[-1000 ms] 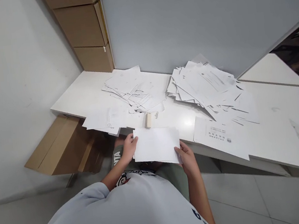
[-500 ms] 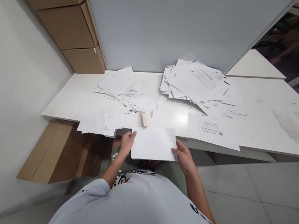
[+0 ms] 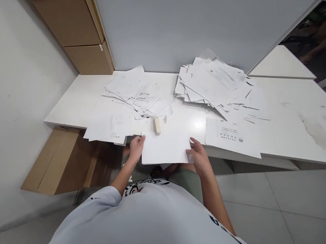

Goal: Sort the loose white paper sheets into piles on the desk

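I hold a thin stack of blank white paper (image 3: 165, 149) between both hands, its far part over the table's front edge. My left hand (image 3: 137, 146) pinches the stack's far left corner between thumb and fingers. At the right edge, the thumb of my right hand (image 3: 199, 155) lies on the top sheet, with the index finger lifted clear of the edge; its lower fingers are partly hidden. Just beyond the stack lies a small cream-coloured block (image 3: 157, 125), perhaps a stapler.
The white table (image 3: 67, 102) carries a large messy paper pile (image 3: 211, 81) and a smaller one (image 3: 128, 86). Printed sheets (image 3: 106, 129) overhang at left, another printed sheet (image 3: 228, 137) at right. Cardboard boxes (image 3: 68, 20) stand at the back left. An open carton (image 3: 54, 160) sits below.
The stack has tilted flatter and sits nearer the cream block. The fingers of my right hand have loosened and spread at its edge. The view has tipped slightly down.
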The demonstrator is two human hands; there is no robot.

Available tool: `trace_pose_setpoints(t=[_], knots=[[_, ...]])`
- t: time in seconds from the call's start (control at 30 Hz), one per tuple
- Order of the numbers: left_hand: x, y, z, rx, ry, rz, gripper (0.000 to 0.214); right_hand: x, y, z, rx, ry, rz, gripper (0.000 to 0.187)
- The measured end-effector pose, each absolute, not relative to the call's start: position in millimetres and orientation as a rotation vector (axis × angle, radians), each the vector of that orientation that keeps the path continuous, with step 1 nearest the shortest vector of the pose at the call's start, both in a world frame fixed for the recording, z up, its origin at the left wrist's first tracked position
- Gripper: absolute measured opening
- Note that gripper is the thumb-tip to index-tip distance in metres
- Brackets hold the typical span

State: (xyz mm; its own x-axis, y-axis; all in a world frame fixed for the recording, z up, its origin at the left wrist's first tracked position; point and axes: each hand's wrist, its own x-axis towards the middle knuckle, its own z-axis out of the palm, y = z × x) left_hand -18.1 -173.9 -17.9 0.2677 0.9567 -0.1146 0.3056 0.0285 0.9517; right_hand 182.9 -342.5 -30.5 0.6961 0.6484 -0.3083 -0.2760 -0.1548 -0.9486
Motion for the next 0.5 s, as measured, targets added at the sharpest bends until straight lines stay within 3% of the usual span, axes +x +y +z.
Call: trace_pose_setpoints(t=[0.23, 0.4, 0.5], knots=[[-12.9, -163.7, -16.1, 1.541, 1.287, 0.833, 0.047, 189.5, -324.6, -18.7, -1.535, -0.388, 0.802, 0.063], [-15.9, -170.8, -1.8, 1.777, 1.439, 0.899, 0.020, 191.1, -322.3, -29.5, -1.574, -0.413, 0.784, 0.054], [-5.0, -174.6, 14.6, 2.080, 1.378, 0.974, 0.021, 193.8, -318.6, -41.4, -1.583, -0.476, 0.759, 0.048]])
